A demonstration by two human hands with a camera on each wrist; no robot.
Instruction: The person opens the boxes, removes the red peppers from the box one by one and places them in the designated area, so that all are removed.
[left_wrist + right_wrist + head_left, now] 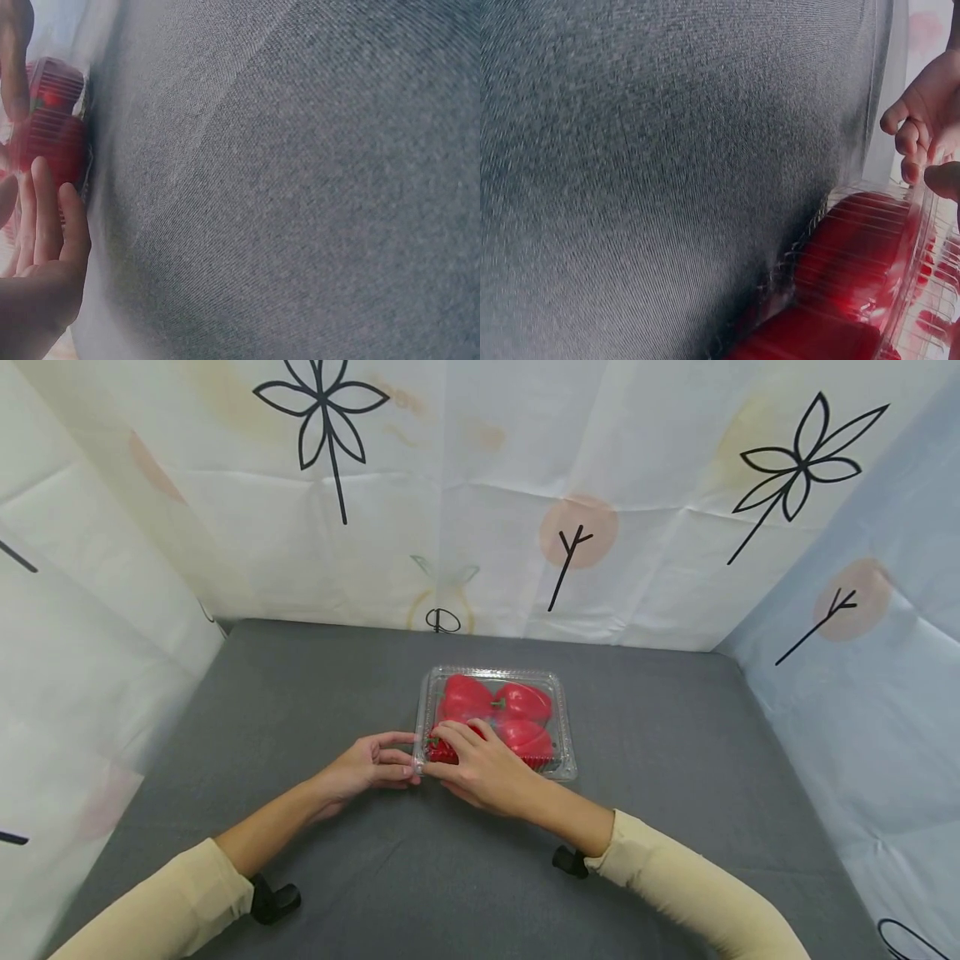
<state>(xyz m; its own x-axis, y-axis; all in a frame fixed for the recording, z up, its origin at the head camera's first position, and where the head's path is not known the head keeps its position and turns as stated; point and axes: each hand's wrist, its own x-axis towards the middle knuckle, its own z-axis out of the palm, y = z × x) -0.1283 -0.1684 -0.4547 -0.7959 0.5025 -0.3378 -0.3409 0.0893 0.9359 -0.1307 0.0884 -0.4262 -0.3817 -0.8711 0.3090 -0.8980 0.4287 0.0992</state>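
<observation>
A clear plastic clamshell box (564, 727) with a ribbed lower part holds several red bell peppers (523, 702), and green stems show through the plastic. Along its left side lies my left hand (371, 770), its fingers fairly straight and their tips at the rim. In the left wrist view the fingers of that left hand (52, 225) rest against the box's side. My right hand (480, 768) reaches over the near left corner, fingers across the lid and thumb along the near edge, hiding part of one pepper. Its thumb (943, 180) shows close to the left fingertips in the right wrist view.
The box stands on a table covered in dark grey cloth (315, 685). White curtains (487, 468) printed with plant outlines hang behind and at both sides. A black strap piece (273, 900) sits at the left sleeve cuff, another (570, 862) at the right.
</observation>
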